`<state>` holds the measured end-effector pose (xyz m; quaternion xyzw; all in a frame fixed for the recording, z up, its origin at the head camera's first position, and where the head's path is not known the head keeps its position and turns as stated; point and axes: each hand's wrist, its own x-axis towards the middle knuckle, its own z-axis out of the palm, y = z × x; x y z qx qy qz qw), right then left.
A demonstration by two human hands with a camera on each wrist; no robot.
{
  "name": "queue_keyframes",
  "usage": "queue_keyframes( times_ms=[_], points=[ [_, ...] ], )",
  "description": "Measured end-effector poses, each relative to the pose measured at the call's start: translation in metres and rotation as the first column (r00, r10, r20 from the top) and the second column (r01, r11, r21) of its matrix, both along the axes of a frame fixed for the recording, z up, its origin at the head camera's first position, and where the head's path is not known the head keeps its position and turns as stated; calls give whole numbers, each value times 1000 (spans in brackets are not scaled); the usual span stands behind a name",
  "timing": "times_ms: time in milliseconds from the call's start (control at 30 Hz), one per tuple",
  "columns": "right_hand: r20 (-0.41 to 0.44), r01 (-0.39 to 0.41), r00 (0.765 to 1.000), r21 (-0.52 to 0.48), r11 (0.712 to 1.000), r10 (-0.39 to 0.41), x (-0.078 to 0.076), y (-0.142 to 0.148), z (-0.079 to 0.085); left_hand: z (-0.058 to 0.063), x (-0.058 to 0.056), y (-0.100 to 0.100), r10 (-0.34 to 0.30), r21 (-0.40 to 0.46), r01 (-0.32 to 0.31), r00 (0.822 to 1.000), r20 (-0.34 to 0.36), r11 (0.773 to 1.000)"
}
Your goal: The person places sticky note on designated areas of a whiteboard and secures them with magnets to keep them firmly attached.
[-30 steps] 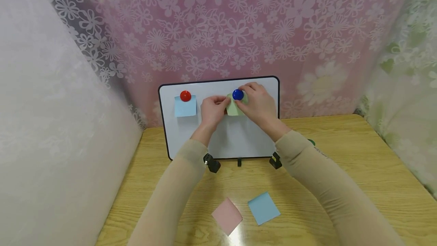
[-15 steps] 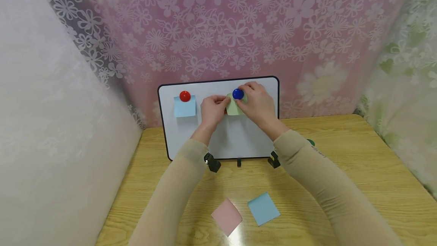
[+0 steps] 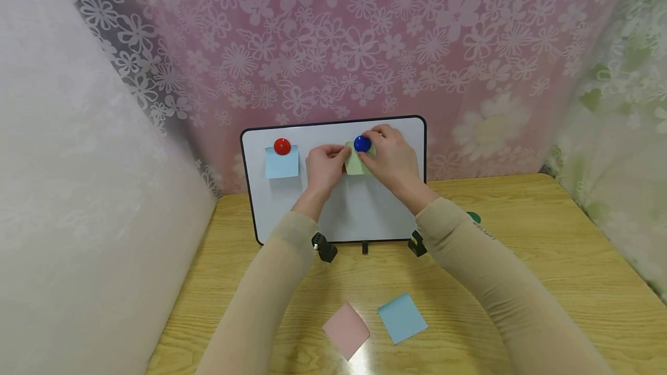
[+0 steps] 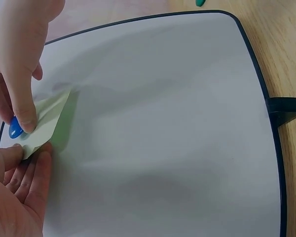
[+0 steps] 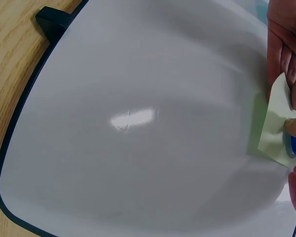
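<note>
A whiteboard (image 3: 359, 213) with a black rim stands upright on its feet at the back of the table. Against its upper right part lies a green sticky note (image 3: 357, 164). My left hand (image 3: 325, 168) pinches the note's left edge between thumb and fingers. With thumb and fingertips my right hand (image 3: 394, 155) grips a round blue magnet (image 3: 362, 143) over the note's top. The left wrist view shows the note (image 4: 52, 114) with its lower edge standing off the board, the magnet (image 4: 16, 128) at its upper part.
On the board's left, a red magnet (image 3: 282, 146) holds a light blue sticky note (image 3: 282, 165). A pink sticky note (image 3: 346, 330) and another blue one (image 3: 403, 318) lie on the wooden table (image 3: 208, 305). A green round piece (image 3: 474, 217) shows behind the right sleeve.
Both hands stay at the green note with almost no movement. The blue magnet and right hand have shifted very slightly to the left.
</note>
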<state>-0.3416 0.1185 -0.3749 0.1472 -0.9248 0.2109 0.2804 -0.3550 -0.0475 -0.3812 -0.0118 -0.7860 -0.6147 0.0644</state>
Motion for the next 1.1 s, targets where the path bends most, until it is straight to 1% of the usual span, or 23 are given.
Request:
queue_keyframes(
  times_ms=[267,1100],
  points=[
    [11,21,1000,9,1000,-21,0,-1,1,2,2,1,14,-21,-14,1000,4,1000],
    [7,27,1000,42,999,-27,1,-2,2,1,2,3,21,-44,-20,1000,20,999]
  ],
)
